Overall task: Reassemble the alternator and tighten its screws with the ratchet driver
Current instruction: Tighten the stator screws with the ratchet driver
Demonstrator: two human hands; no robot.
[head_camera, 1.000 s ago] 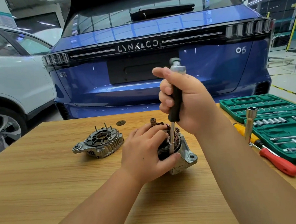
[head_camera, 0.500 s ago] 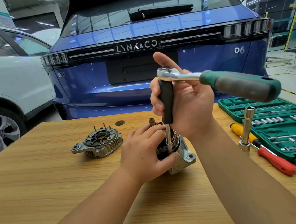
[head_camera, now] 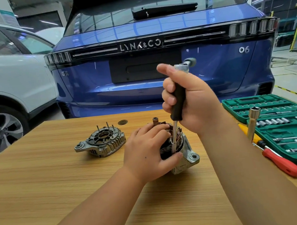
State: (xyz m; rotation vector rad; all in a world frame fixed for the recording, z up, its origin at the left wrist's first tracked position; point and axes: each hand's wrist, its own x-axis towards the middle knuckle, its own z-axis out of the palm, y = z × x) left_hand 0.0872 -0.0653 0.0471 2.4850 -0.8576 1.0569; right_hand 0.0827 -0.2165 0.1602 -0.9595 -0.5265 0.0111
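Wood-grain table (head_camera: 43,195) nearest, crossed by two bare forearms. Left hand (head_camera: 146,154) cupped over the alternator body (head_camera: 184,154), fingers (head_camera: 156,129) curled across the copper windings, thumb pressed to the near side. Alternator body near the table's middle, its mounting ear toward the right. Right hand (head_camera: 191,99) raised above it, fingers wrapped tight round the black grip of the ratchet driver (head_camera: 177,100); steel shaft pointing down into the windings, tilted slightly, chrome ratchet head showing above the thumb. Left of the body and apart from it, the finned end cover (head_camera: 101,144) flat on the table, studs upward. At the right edge, a red-handled screwdriver (head_camera: 281,161), an upright socket extension (head_camera: 252,120), an open green socket case (head_camera: 270,106). Beyond the table, a blue car (head_camera: 159,86) tail-on; farther left, a white car (head_camera: 14,80).
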